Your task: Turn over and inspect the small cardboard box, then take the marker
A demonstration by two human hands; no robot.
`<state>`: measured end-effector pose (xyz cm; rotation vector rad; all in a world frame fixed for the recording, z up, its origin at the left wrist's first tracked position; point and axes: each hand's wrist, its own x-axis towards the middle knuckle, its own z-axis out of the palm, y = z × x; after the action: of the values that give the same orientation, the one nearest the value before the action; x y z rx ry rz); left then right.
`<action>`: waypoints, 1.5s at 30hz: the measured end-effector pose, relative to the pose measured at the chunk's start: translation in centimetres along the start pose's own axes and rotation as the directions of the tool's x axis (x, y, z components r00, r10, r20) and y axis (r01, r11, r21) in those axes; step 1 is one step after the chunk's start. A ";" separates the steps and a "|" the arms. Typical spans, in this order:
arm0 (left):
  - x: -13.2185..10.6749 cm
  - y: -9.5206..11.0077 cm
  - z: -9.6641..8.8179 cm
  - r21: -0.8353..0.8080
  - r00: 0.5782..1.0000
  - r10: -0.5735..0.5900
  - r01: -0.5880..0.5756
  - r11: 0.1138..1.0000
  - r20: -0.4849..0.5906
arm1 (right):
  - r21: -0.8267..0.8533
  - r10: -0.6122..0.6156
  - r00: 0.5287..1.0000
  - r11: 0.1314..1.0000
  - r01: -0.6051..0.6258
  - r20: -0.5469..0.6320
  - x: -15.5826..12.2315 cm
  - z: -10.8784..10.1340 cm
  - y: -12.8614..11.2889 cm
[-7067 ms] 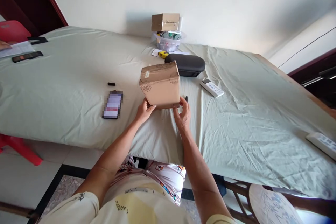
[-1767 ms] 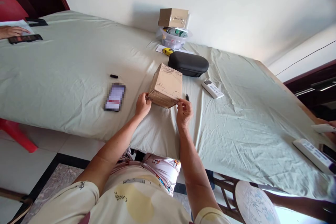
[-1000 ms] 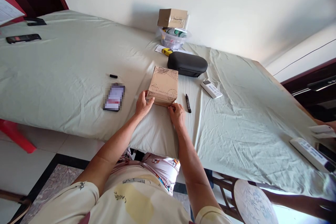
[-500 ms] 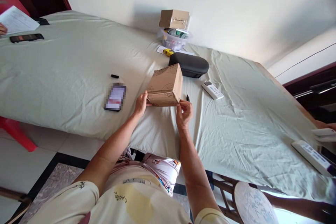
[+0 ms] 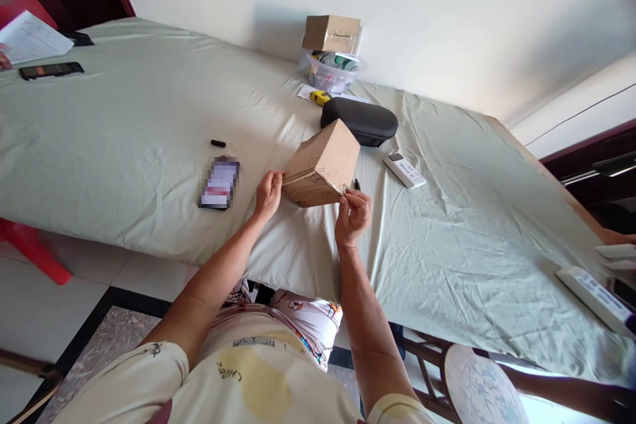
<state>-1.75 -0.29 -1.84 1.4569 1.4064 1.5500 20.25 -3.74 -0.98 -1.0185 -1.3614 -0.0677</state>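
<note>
Just two hands (image 5: 352, 218) on one cardboard box (image 5: 322, 164)

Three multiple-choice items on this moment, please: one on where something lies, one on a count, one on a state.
1. Where does the white remote control lie?
A) Right of the held cardboard box
B) On the floor
C) Left of the phone

2. How many cardboard boxes show?
A) One
B) Two
C) Four

3. How is the held box placed?
A) Flat on the sheet
B) Inside the tub
C) Tilted between both hands

1: A, it lies on the sheet right of the box.
2: B, the held one and another atop a plastic tub.
3: C, the left hand is at one edge and the right hand pinches a corner.
</note>
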 end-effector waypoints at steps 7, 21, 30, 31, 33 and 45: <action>-1.2 0.0 0.9 0.036 0.990 0.089 -0.094 0.995 0.113 | 0.076 0.018 0.998 0.997 -0.014 -0.055 0.1 0.3 0.0; -1.2 0.3 1.2 -0.068 0.983 0.051 -0.039 0.997 0.176 | 0.110 0.324 0.938 0.935 -0.337 0.121 -1.4 1.2 0.6; -0.8 0.6 0.8 -0.100 0.991 -0.047 0.061 0.993 0.128 | -0.018 0.393 0.815 0.904 -0.427 0.425 -1.3 1.2 0.6; -0.8 0.5 0.8 -0.101 0.991 -0.047 0.059 0.993 0.125 | -0.036 0.398 0.806 0.904 -0.427 0.437 -1.4 1.2 0.7; -0.8 0.6 0.8 -0.107 0.992 -0.037 0.050 0.993 0.119 | -0.073 0.411 0.783 0.900 -0.429 0.466 -1.4 1.2 0.9; -0.6 0.4 0.7 -0.112 0.993 -0.048 0.060 0.992 0.110 | -0.163 0.393 0.737 0.916 -0.367 0.550 -1.6 1.0 0.8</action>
<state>-0.90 -0.75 -1.74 1.3994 1.2630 1.4724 19.46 -3.43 -2.89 -1.4101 -1.6612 0.5702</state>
